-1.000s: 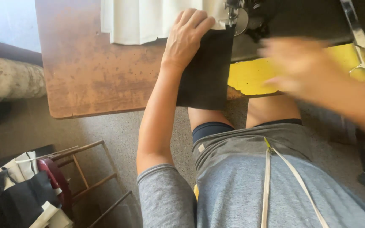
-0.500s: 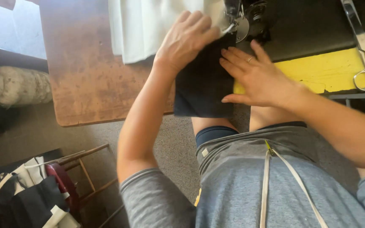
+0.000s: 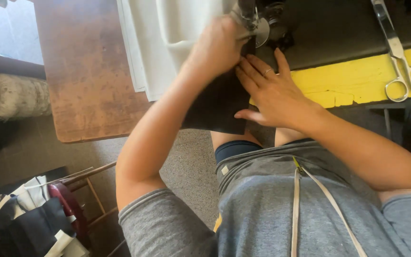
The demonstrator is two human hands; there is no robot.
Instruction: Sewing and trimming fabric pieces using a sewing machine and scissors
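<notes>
A piece of black fabric (image 3: pixel 215 107) hangs over the front edge of the wooden table (image 3: pixel 86 71), its top end under the sewing machine's presser foot (image 3: pixel 248 19). My left hand (image 3: pixel 215 47) grips the fabric's upper edge beside the foot, fingers curled. My right hand (image 3: pixel 269 93) lies flat on the fabric's right side, fingers spread and pointing towards the needle, a ring on one finger.
A stack of white cloth (image 3: pixel 158 43) lies on the table left of the machine. Metal scissors (image 3: pixel 398 52) rest on the dark machine bed above a yellow strip (image 3: pixel 357 81). A wooden rack with dark and white cloth (image 3: pixel 34 219) stands on the floor at lower left.
My right hand came in from the right and settled flat on the black fabric. My left hand slid up towards the presser foot and closed on the fabric's edge.
</notes>
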